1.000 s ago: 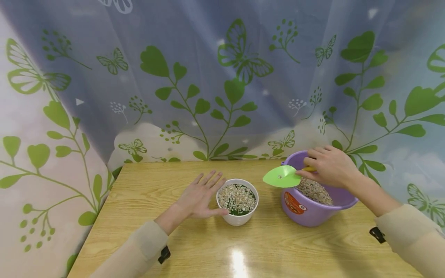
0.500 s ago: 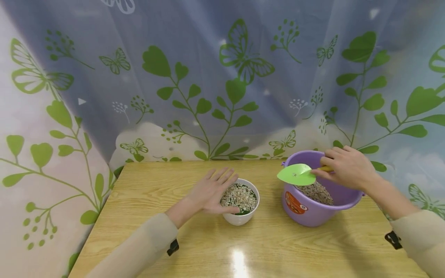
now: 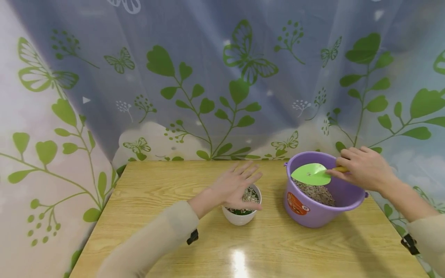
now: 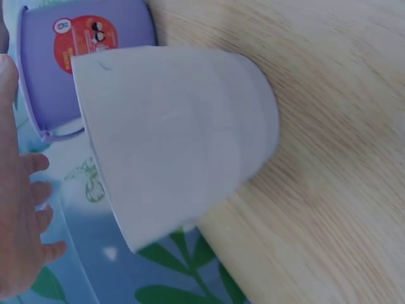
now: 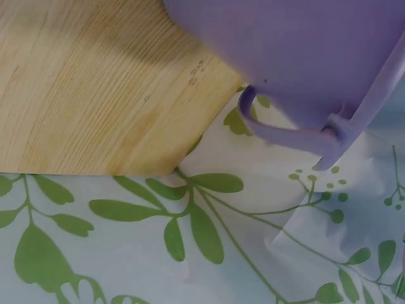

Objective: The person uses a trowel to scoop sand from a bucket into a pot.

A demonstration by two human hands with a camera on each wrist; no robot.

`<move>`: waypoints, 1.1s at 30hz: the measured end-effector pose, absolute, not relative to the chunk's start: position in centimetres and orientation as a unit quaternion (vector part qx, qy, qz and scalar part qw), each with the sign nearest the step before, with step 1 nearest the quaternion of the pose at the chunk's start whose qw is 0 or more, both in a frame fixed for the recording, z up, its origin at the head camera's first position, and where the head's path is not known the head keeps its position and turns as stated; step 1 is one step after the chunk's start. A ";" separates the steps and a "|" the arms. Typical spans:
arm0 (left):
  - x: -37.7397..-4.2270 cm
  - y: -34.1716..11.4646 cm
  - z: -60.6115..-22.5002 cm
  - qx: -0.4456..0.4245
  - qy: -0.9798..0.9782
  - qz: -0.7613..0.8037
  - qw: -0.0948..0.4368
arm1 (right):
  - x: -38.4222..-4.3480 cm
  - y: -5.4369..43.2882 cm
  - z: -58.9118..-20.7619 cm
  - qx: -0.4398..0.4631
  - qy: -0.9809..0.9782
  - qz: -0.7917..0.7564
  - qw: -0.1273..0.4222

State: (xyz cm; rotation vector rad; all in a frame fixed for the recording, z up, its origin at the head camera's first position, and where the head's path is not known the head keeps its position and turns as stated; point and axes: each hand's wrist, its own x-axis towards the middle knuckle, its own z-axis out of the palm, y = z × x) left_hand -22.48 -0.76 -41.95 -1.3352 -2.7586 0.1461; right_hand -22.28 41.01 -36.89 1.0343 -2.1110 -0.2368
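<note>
My left hand point(image 3: 233, 189), fingers spread and palm down, is over the white pot point(image 3: 240, 219) and covers much of its opening. Pale gravel point(image 3: 251, 195) with dark green beneath it shows inside the pot. In the left wrist view the pot point(image 4: 171, 133) fills the middle, with the left hand point(image 4: 18, 221) at its rim side. My right hand point(image 3: 369, 168) grips the yellow handle of a small green trowel point(image 3: 311, 174), its blade above the purple bucket point(image 3: 314, 218). Gravel point(image 3: 318, 194) lies in the bucket.
The wooden table point(image 3: 167, 177) carries both containers. Behind it hangs a curtain point(image 3: 194, 116) printed with leaves and butterflies. In the right wrist view the bucket's purple handle point(image 5: 278, 133) hangs off its side near the table edge.
My left hand has moved right, from beside the pot to over it. My right hand has carried the trowel right, from the bucket's left edge to above its opening.
</note>
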 end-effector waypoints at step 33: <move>-24.1 8.9 -40.1 -0.427 -0.901 0.065 0.038 | -25.4 44.1 -37.5 0.465 -0.804 -0.163 0.333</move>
